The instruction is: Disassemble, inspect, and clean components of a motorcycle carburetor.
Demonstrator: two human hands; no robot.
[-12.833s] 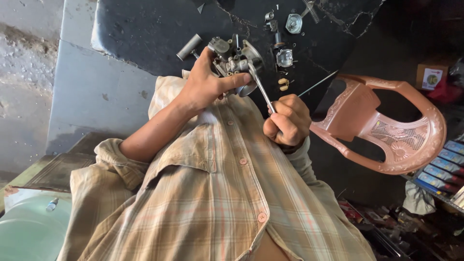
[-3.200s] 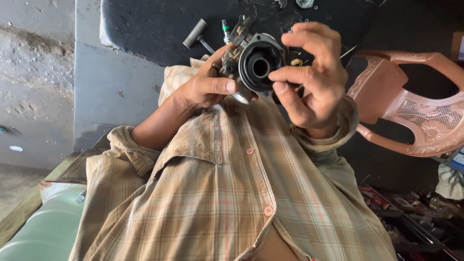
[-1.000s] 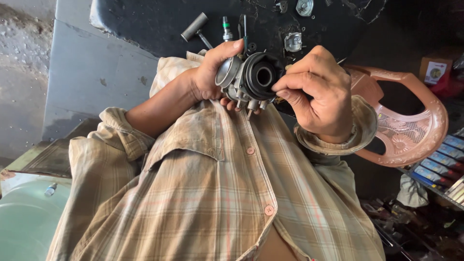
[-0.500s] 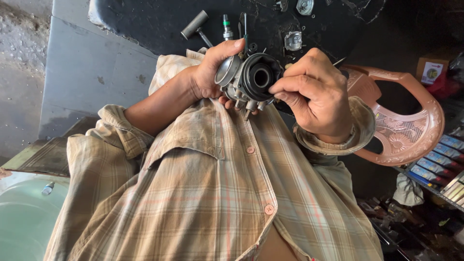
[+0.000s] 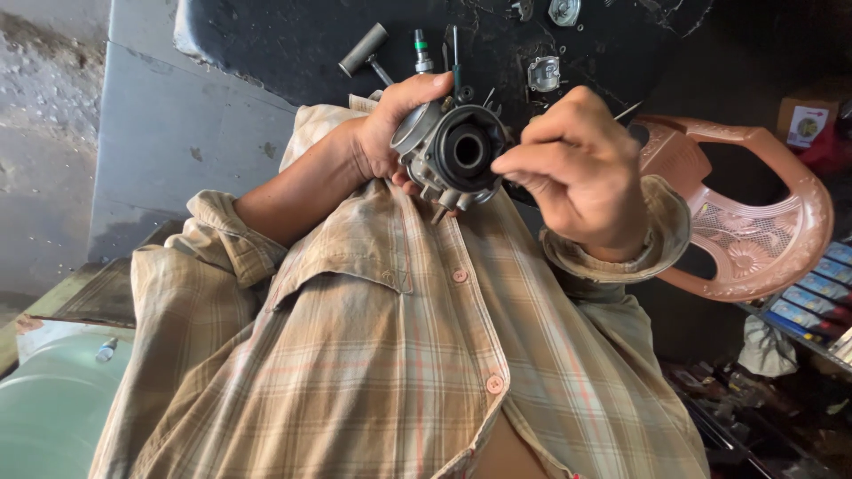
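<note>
A grey metal carburetor (image 5: pixel 448 151) with a round black opening facing me is held up in front of my chest. My left hand (image 5: pixel 390 129) grips its left side, thumb over the top. My right hand (image 5: pixel 577 177) is at its right side, thumb and forefinger pinched together at the rim of the opening. Whether something small sits between those fingertips is hidden. Both sleeves of my plaid shirt are rolled back.
Beyond the hands, a black work surface (image 5: pixel 266 44) carries a grey socket tool (image 5: pixel 364 51), a green-tipped screwdriver (image 5: pixel 422 49) and small metal parts (image 5: pixel 543 73). A pink plastic chair (image 5: pixel 763 222) stands at the right, beside blue packs (image 5: pixel 812 302) and a cardboard box (image 5: pixel 803 120). A pale green container (image 5: pixel 44 417) is lower left.
Earlier my right hand held a thin screwdriver to the carburetor; now it pinches at the rim. The carburetor has turned its round opening toward me. In the last second, little moved.
</note>
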